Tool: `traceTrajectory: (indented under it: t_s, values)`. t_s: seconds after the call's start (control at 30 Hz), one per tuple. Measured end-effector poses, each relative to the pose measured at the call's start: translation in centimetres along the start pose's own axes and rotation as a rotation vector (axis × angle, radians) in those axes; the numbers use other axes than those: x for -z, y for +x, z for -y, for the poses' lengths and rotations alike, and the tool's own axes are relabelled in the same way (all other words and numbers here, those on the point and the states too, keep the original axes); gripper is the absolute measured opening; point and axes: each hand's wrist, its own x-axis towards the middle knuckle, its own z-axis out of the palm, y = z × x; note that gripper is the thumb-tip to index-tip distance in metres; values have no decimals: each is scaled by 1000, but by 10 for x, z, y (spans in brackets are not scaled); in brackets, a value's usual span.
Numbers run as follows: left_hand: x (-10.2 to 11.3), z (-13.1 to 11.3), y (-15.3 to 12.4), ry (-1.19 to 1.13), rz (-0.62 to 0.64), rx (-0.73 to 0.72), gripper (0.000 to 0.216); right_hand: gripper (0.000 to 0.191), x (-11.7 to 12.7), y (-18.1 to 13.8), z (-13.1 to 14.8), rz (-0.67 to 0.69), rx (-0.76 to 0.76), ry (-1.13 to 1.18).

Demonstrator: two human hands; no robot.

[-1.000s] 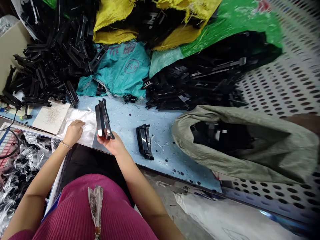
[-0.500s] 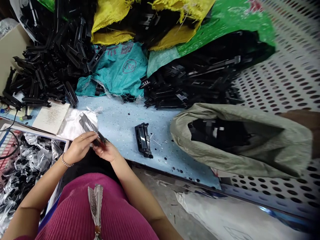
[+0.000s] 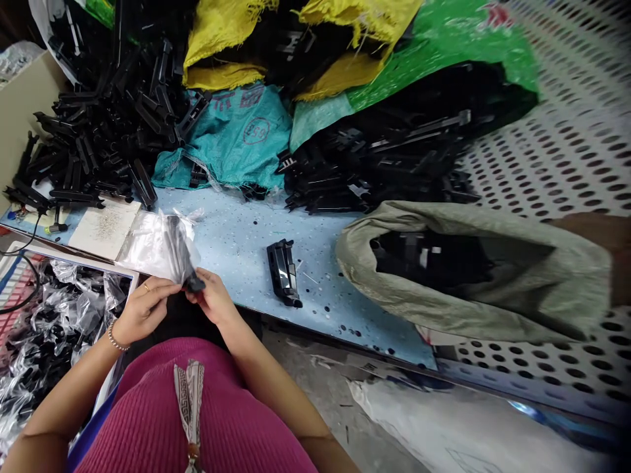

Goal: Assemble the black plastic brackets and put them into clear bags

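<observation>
My left hand (image 3: pixel 142 309) and my right hand (image 3: pixel 211 299) meet at the near edge of the blue table (image 3: pixel 236 236). Between them is a long black plastic part (image 3: pixel 181 259), most of it inside a clear plastic bag (image 3: pixel 152 246). The right hand pinches the part's near end, which sticks out of the bag. The left hand's fingers are closed on the bag's mouth. A second black part (image 3: pixel 284 271) lies loose on the table to the right of my hands.
Heaps of black plastic parts (image 3: pixel 98 131) fill the back left and spill from teal (image 3: pixel 231 138), yellow and green woven sacks. A grey-green sack (image 3: pixel 473 276) holding parts lies at the right. A bin of bagged parts (image 3: pixel 44 328) is at my left.
The right hand brought the black part down and left to the bag stack. The left hand lifted a clear bag, and the part has gone into it.
</observation>
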Motion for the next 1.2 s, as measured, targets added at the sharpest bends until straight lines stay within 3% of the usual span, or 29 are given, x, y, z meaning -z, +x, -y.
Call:
traceTrajectory:
  t_s: [0.23,0.33,0.43,0.6,0.73,0.8,0.9,1.0,1.07,1.13,1.2]
  values:
    - [-13,14,13,255,-130,142,42,29,-1,3,10,-2,60,-79]
    - [-20,21,19,147,-121,118,9,29,5,9,13,-32,85,84]
    - [-17,19,21,32,-75,106,7,31,16,12,19,-72,94,138]
    - [-13,8,30,44,119,-4,6,25,19,10,17,-159,251,-234]
    - [-30,9,42,61,126,17,47,23,10,4,12,-246,483,-646]
    - [-32,11,45,88,147,4,58,19,6,-2,13,-221,544,-771]
    - [-9,5,32,76,165,3,41,20,9,-15,19,25,449,-751]
    - [40,-7,-2,96,175,181,29,27,23,-25,31,204,294,-660]
    - [67,-15,-28,127,192,271,25,26,31,-28,41,131,341,-698]
    - [79,-23,-45,136,196,292,22,25,31,-26,48,88,462,-791]
    - [74,-29,-50,106,203,270,22,31,19,-22,50,211,563,-901]
